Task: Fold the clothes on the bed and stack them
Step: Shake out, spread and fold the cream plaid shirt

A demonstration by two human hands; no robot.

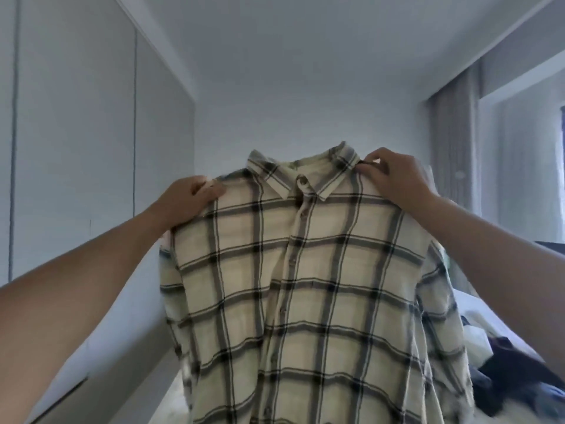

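Now shirt (plaid) between fingers

I see the plaid shirt held up by its shoulders, left hand and right hand pinching; dark clothes on bed's right edge.

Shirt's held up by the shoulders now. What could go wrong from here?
1. The plaid shirt hangs from two shoulder pinches only; the right hand has a fingertip grip near the collar, so that side may slip and sag.
2. The left hand sits lower than the right, so the shirt may land skewed and fold unevenly.
3. Dark clothes lie on the bed at lower right; the hem could drape over them when lowered.
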